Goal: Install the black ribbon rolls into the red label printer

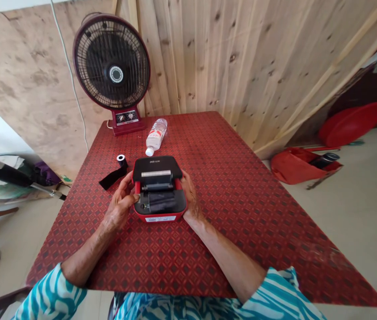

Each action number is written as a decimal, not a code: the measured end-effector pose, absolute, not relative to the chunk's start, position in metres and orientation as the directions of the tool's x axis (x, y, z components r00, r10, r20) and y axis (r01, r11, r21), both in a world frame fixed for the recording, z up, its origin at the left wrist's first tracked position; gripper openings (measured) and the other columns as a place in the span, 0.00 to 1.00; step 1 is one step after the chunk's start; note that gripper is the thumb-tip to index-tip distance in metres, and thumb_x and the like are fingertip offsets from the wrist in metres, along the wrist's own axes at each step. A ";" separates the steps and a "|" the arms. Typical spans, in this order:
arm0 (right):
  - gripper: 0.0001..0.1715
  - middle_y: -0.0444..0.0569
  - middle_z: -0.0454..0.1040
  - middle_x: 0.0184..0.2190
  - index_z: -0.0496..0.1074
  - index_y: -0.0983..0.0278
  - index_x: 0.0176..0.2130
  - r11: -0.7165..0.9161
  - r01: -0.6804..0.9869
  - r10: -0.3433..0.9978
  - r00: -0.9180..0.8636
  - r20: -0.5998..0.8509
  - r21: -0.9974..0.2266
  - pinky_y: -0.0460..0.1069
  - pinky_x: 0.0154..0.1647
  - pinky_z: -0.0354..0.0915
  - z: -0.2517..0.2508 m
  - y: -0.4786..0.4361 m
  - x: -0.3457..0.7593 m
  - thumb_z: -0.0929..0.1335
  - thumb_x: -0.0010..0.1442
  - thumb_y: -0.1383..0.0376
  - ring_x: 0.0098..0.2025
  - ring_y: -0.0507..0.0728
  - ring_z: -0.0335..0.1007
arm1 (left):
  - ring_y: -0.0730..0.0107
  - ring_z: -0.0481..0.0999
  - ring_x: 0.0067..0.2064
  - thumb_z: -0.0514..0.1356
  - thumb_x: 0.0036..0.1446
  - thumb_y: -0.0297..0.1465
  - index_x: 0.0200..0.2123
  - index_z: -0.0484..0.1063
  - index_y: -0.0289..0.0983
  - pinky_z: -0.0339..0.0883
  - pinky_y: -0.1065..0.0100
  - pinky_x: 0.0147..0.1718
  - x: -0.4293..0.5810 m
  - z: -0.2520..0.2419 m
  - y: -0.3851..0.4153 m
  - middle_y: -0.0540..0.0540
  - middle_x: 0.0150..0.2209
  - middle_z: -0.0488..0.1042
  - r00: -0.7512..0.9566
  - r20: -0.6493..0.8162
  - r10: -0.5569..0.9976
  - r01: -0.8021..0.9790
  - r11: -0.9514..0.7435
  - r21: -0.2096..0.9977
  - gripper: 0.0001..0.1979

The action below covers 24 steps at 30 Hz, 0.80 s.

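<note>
A small red and black label printer (146,209) stands on the table in front of me, its lid tipped back. Inside it I see a dark roller and a strip of black ribbon (162,201). My left hand (120,200) grips the printer's left side, thumb on the top edge. On the opposite side, my right hand (190,194) holds the casing, its fingertips partly hidden behind it. A roll of black ribbon with a white core (121,158) stands beyond my left hand, its loose end trailing across the tablecloth.
A plastic bottle (157,134) lies behind the printer. At the far left corner of the patterned red table (242,213) stands a maroon fan (126,119) near the wooden wall. A red bag (291,169) and a red round seat (351,124) are off to the right.
</note>
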State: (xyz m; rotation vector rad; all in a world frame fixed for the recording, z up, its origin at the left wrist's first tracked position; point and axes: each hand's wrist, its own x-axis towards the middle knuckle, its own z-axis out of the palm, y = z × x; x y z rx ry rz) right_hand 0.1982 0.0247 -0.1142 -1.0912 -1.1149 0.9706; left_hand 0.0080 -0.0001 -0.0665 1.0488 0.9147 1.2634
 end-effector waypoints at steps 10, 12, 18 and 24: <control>0.26 0.50 0.68 0.57 0.67 0.58 0.54 0.187 -0.041 0.968 0.177 0.177 -0.982 0.58 0.64 0.54 -0.109 0.024 0.198 0.58 0.63 0.50 0.61 0.58 0.60 | 0.52 0.66 0.60 0.62 0.47 0.29 0.58 0.64 0.44 0.68 0.58 0.51 0.009 -0.068 -0.001 0.44 0.63 0.62 0.119 0.024 0.993 -0.310 0.015 0.950 0.32; 0.26 0.50 0.68 0.56 0.68 0.58 0.54 0.194 -0.053 0.967 0.177 0.182 -0.980 0.58 0.64 0.54 -0.108 0.024 0.197 0.58 0.63 0.50 0.61 0.58 0.60 | 0.52 0.66 0.60 0.62 0.47 0.30 0.58 0.65 0.43 0.67 0.58 0.52 0.009 -0.069 -0.001 0.44 0.63 0.62 0.108 0.025 0.994 -0.303 0.010 0.953 0.32; 0.25 0.49 0.69 0.56 0.68 0.57 0.53 0.215 -0.087 0.965 0.174 0.197 -0.973 0.58 0.64 0.55 -0.109 0.026 0.196 0.59 0.62 0.50 0.59 0.58 0.62 | 0.51 0.66 0.60 0.63 0.48 0.32 0.57 0.67 0.43 0.65 0.55 0.54 0.002 -0.064 -0.002 0.44 0.60 0.67 0.082 0.077 0.994 -0.199 -0.060 0.978 0.30; 0.24 0.48 0.69 0.55 0.69 0.56 0.52 0.258 -0.099 0.955 0.176 0.238 -0.961 0.57 0.64 0.55 -0.112 0.029 0.195 0.59 0.62 0.49 0.59 0.57 0.62 | 0.56 0.72 0.54 0.64 0.52 0.34 0.42 0.79 0.43 0.59 0.57 0.57 0.010 -0.016 0.017 0.44 0.49 0.77 0.264 0.367 0.892 0.360 -0.444 0.820 0.12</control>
